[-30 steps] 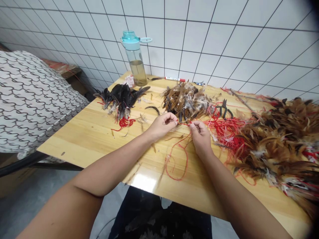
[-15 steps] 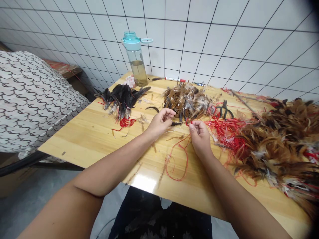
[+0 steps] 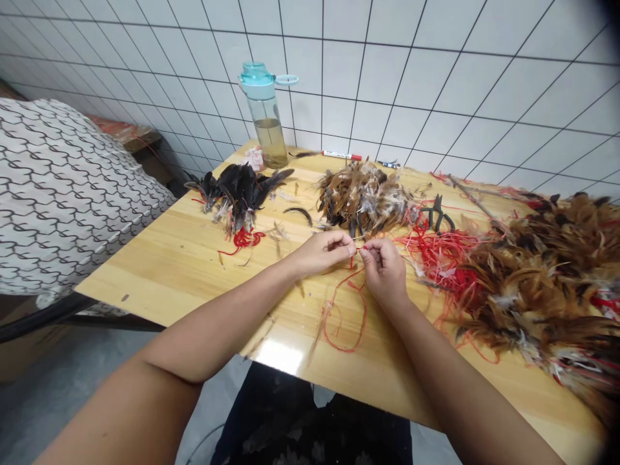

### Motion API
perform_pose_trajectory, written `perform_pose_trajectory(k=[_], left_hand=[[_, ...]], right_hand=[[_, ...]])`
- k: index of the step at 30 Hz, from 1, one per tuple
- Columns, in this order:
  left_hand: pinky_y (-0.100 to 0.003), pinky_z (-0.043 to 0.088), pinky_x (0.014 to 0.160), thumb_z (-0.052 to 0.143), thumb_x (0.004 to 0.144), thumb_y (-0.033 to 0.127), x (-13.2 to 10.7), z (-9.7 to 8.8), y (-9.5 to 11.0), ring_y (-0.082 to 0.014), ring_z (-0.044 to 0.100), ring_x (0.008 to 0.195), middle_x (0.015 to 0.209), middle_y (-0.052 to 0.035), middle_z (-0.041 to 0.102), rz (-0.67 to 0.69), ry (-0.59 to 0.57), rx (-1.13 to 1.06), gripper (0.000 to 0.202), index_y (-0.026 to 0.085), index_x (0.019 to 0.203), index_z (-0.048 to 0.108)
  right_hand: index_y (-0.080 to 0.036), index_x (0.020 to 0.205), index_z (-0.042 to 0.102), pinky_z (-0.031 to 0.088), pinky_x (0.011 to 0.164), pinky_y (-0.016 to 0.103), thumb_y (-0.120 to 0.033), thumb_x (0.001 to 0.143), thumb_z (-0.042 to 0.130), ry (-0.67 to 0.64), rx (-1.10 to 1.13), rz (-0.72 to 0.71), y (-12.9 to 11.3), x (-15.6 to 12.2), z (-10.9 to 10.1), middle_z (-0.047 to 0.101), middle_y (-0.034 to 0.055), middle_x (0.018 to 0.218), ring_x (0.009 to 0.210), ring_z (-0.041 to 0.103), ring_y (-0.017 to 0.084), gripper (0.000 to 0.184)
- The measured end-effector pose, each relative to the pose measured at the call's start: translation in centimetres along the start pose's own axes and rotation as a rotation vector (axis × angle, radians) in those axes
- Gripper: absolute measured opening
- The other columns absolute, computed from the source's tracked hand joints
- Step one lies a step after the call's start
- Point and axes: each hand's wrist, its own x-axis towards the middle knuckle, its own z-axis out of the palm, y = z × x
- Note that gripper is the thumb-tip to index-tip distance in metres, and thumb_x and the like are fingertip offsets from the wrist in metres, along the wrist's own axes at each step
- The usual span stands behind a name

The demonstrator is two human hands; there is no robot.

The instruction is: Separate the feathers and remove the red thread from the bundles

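My left hand (image 3: pixel 325 253) is closed in a pinch, its fingertips at a short piece of red string (image 3: pixel 352 261). Almost touching it, my right hand (image 3: pixel 387 270) pinches the same string between thumb and forefinger. A pale thin quill or strand shows above the left fingertips; what it belongs to is hidden. Below the hands, a loop of thin red thread (image 3: pixel 345 350) lies on the wooden table (image 3: pixel 194 284). Just behind my hands sits a pile of brown feathers (image 3: pixel 363 194).
Black feathers (image 3: pixel 245 190) with red cord lie left. To the right are black-handled pliers (image 3: pixel 437 213), tangled red string (image 3: pixel 443 252) and a large heap of brown feathers (image 3: pixel 527 278). A water bottle (image 3: pixel 264 116) and a red-capped marker (image 3: pixel 341 155) stand and lie near the tiled wall.
My left hand has moved right, and its fingers have closed near the right fingertips. The right hand has shifted slightly left and down with the red string.
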Motion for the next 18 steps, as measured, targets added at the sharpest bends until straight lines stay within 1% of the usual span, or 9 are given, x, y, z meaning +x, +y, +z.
perform_pose_trajectory(k=[3, 5, 6, 8, 11, 13, 15, 16, 18], left_hand=[[-0.022, 0.033, 0.060, 0.061, 0.079, 0.038, 0.0, 0.2, -0.2, -0.0084, 0.044, 0.062, 0.070, 0.0014, 0.053, -0.001, -0.019, -0.033, 0.025, 0.013, 0.083, 0.057], [-0.022, 0.035, 0.060, 0.061, 0.079, 0.035, 0.1, 0.1, -0.4, -0.0086, 0.045, 0.062, 0.070, 0.0014, 0.054, 0.015, 0.020, -0.010, 0.022, 0.014, 0.081, 0.057], [-0.022, 0.035, 0.060, 0.060, 0.079, 0.033, 0.2, 0.0, -0.5, -0.0088, 0.046, 0.062, 0.070, 0.0012, 0.054, 0.025, 0.060, 0.023, 0.020, 0.014, 0.080, 0.057], [-0.022, 0.036, 0.060, 0.059, 0.079, 0.030, 0.4, -0.7, -0.5, -0.0092, 0.047, 0.062, 0.070, 0.0012, 0.056, 0.041, 0.180, 0.111, 0.016, 0.015, 0.079, 0.057], [-0.022, 0.036, 0.060, 0.057, 0.080, 0.027, 0.6, -2.6, 0.1, -0.0096, 0.047, 0.062, 0.069, 0.0012, 0.056, 0.101, 0.415, 0.254, 0.012, 0.016, 0.078, 0.057], [-0.023, 0.037, 0.063, 0.056, 0.080, 0.026, 0.5, -4.4, 0.7, -0.0103, 0.047, 0.064, 0.071, 0.0006, 0.056, 0.153, 0.589, 0.370, 0.010, 0.016, 0.076, 0.056], [-0.025, 0.039, 0.069, 0.054, 0.082, 0.024, 0.1, -6.4, 1.2, -0.0123, 0.049, 0.069, 0.074, -0.0010, 0.056, 0.152, 0.747, 0.542, 0.010, 0.017, 0.075, 0.055], [-0.027, 0.040, 0.073, 0.053, 0.082, 0.024, -0.2, -7.4, 1.4, -0.0140, 0.050, 0.073, 0.075, -0.0023, 0.056, 0.125, 0.796, 0.644, 0.010, 0.017, 0.075, 0.055], [-0.032, 0.040, 0.081, 0.053, 0.083, 0.024, -0.8, -9.1, 1.6, -0.0190, 0.053, 0.081, 0.080, -0.0058, 0.057, 0.036, 0.825, 0.863, 0.010, 0.018, 0.077, 0.056]], right_hand=[[-0.020, 0.089, 0.056, 0.038, 0.061, 0.028, -0.030, 0.089, 0.051, -0.027, -0.021, -0.002, -0.1, -0.1, 0.0, 0.055, 0.0014, 0.076, 0.065, 0.049, 0.014, 0.011], [-0.021, 0.092, 0.056, 0.038, 0.061, 0.028, -0.031, 0.090, 0.049, -0.065, -0.043, 0.016, -0.1, -0.1, -0.1, 0.053, 0.0010, 0.073, 0.065, 0.049, 0.015, 0.013], [-0.021, 0.095, 0.056, 0.038, 0.061, 0.028, -0.031, 0.090, 0.049, -0.089, -0.057, 0.028, 0.0, -0.1, -0.1, 0.053, 0.0009, 0.072, 0.065, 0.049, 0.015, 0.013], [-0.020, 0.101, 0.056, 0.037, 0.060, 0.028, -0.029, 0.089, 0.048, -0.135, -0.092, 0.044, 0.2, -0.1, -0.1, 0.052, 0.0011, 0.072, 0.066, 0.050, 0.016, 0.017], [-0.019, 0.105, 0.056, 0.036, 0.059, 0.028, -0.027, 0.088, 0.048, -0.201, -0.187, 0.071, 0.5, 0.0, 0.0, 0.056, 0.0034, 0.078, 0.068, 0.052, 0.017, 0.020], [-0.020, 0.100, 0.058, 0.035, 0.061, 0.029, -0.026, 0.089, 0.047, -0.290, -0.288, 0.083, 0.5, 0.1, 0.1, 0.060, 0.0051, 0.084, 0.071, 0.054, 0.018, 0.016], [-0.021, 0.092, 0.059, 0.034, 0.062, 0.029, -0.025, 0.091, 0.045, -0.421, -0.407, 0.058, 0.3, 0.3, 0.2, 0.063, 0.0062, 0.089, 0.075, 0.056, 0.018, 0.015], [-0.021, 0.090, 0.059, 0.033, 0.062, 0.029, -0.024, 0.092, 0.043, -0.479, -0.462, 0.038, 0.2, 0.3, 0.2, 0.063, 0.0065, 0.090, 0.077, 0.057, 0.018, 0.017], [-0.021, 0.090, 0.059, 0.032, 0.062, 0.029, -0.024, 0.094, 0.041, -0.546, -0.545, 0.005, -0.2, 0.4, 0.2, 0.064, 0.0067, 0.091, 0.080, 0.058, 0.018, 0.019]])
